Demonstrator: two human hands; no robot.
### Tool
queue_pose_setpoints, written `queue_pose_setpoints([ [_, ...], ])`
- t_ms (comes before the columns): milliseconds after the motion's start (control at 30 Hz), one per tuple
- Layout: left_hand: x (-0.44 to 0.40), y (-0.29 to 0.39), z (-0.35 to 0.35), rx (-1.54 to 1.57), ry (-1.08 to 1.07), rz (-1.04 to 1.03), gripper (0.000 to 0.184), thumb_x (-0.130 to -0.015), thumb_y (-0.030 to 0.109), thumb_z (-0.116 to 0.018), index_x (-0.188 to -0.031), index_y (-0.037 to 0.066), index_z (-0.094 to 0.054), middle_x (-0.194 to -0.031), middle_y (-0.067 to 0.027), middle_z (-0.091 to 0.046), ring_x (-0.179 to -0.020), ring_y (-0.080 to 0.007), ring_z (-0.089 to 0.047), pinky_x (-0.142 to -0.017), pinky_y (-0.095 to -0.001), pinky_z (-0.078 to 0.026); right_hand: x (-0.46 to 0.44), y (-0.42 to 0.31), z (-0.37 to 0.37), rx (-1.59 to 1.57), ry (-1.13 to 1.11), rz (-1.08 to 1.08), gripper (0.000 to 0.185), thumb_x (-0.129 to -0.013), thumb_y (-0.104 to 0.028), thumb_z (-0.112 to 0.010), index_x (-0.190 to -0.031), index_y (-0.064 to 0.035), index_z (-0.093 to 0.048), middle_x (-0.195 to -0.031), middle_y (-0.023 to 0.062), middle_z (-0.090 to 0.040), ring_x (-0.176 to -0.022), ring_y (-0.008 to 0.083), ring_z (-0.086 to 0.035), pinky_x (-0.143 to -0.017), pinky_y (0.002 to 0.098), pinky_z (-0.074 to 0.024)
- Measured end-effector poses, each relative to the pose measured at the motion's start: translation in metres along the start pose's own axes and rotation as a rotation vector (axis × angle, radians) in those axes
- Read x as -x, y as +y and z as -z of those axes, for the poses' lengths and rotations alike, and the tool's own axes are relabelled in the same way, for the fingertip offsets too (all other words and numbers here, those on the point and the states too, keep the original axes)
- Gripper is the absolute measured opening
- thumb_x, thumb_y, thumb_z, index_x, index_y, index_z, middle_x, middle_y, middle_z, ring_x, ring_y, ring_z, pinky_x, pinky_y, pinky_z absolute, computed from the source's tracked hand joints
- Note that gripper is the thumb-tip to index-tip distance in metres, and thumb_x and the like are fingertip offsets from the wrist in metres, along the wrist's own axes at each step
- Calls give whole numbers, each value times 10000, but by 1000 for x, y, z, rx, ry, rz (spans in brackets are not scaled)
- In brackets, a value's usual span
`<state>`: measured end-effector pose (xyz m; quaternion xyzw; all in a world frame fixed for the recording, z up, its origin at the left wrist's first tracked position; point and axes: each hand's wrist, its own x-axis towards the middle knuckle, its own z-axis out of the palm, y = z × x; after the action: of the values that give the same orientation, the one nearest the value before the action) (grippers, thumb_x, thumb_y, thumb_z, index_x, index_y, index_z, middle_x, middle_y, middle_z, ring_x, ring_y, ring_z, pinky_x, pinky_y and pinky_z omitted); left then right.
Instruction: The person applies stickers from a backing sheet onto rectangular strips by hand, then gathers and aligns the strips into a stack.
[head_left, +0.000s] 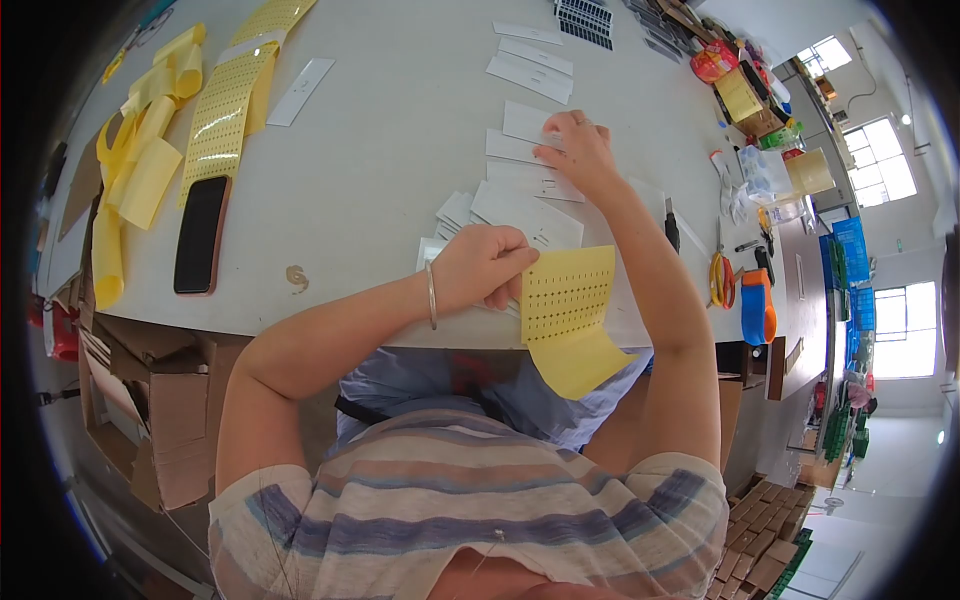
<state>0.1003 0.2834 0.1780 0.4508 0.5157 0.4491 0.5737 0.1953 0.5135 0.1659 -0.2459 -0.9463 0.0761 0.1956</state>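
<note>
at the far left of the frame, yellow strips (150,185) lie curled beside a long dotted sheet (218,125), probably set aside to spare working room. below that sheet, the phone (202,235) lies near the front edge. a wide stretch of surface (345,170) separates it from the cards (515,147), leaving the left forearm room to swing. at centre, the left hand (478,265) pinches the small sheet (568,300) by its upper left corner, seemingly to keep its dotted face exposed; its lower end curls past the front edge. in the upper middle, the right hand (582,150) hovers or rests over the cards, fingers parted; contact i cannot tell. right of that forearm, the scissors (716,280) and tape dispenser (758,308) sit close together, narrowing the room there.
</note>
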Motion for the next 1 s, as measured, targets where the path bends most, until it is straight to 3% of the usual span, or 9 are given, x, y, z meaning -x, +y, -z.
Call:
queue_pose_setpoints([
  [133,0,0,0,18,30,-9,273,-940,220,-515,-779,6,-570,-602,-41,-596,-440,-76,-534,-421,-219,-432,7,-7,18,-90,44,-90,102,-808,-177,-647,-820,-76,-650,-954,42,-609,-926,223,-559,-896,367,-368],
  [200,-1,0,1,28,45,-24,275,-941,222,-515,-780,5,-569,-602,-42,-596,-438,-75,-531,-417,-220,-429,17,-17,37,-531,-162,-104,113,-804,-132,-661,-882,-50,-665,-921,56,-627,-860,177,-586,-826,311,-440],
  [233,0,1,2,44,68,-34,280,-928,224,-521,-777,-6,-574,-595,-52,-599,-438,-89,-540,-417,-234,-438,25,-26,46,-531,-164,-106,113,-804,-132,-661,-882,-50,-665,-921,56,-627,-860,177,-586,-826,311,-440],
  [300,0,2,2,61,87,-43,286,-916,225,-527,-775,-18,-580,-588,-63,-602,-437,-102,-549,-417,-247,-447,41,-43,63,-656,-388,68,121,-787,-83,-681,-904,-57,-683,-902,53,-641,-869,172,-588,-781,276,-464],
  [400,0,1,1,104,128,-52,305,-933,246,-519,-785,-15,-575,-582,-53,-590,-431,-98,-533,-416,-243,-438,64,-62,71,-508,-292,172,125,-764,-57,-699,-888,-64,-691,-882,35,-638,-839,174,-585,-784,283,-460],
  [433,0,0,1,103,127,-43,307,-937,250,-515,-789,-13,-572,-581,-51,-587,-431,-98,-529,-414,-242,-432,64,-62,72,-415,-168,308,94,-768,-133,-700,-853,-96,-687,-829,23,-639,-832,199,-592,-802,332,-440],
  [533,-1,-2,1,112,130,-34,315,-946,259,-506,-793,-10,-566,-583,-52,-585,-430,-97,-524,-411,-239,-426,65,-62,76,-330,-109,392,105,-744,-142,-719,-837,-111,-683,-805,8,-633,-820,207,-592,-829,348,-421],
  [933,-3,-1,4,215,154,-10,329,-967,261,-463,-803,-8,-558,-613,-73,-599,-443,-113,-545,-405,-242,-432,74,-78,60,-53,150,645,108,-711,-122,-715,-776,-128,-629,-808,-33,-607,-781,207,-560,-804,356,-412],
  [1000,-3,-1,5,239,148,-3,323,-964,259,-467,-806,-8,-558,-617,-74,-600,-444,-116,-547,-406,-243,-433,67,-73,62,-120,123,607,90,-724,-106,-699,-775,-127,-627,-832,-26,-611,-809,211,-560,-807,353,-413],
])
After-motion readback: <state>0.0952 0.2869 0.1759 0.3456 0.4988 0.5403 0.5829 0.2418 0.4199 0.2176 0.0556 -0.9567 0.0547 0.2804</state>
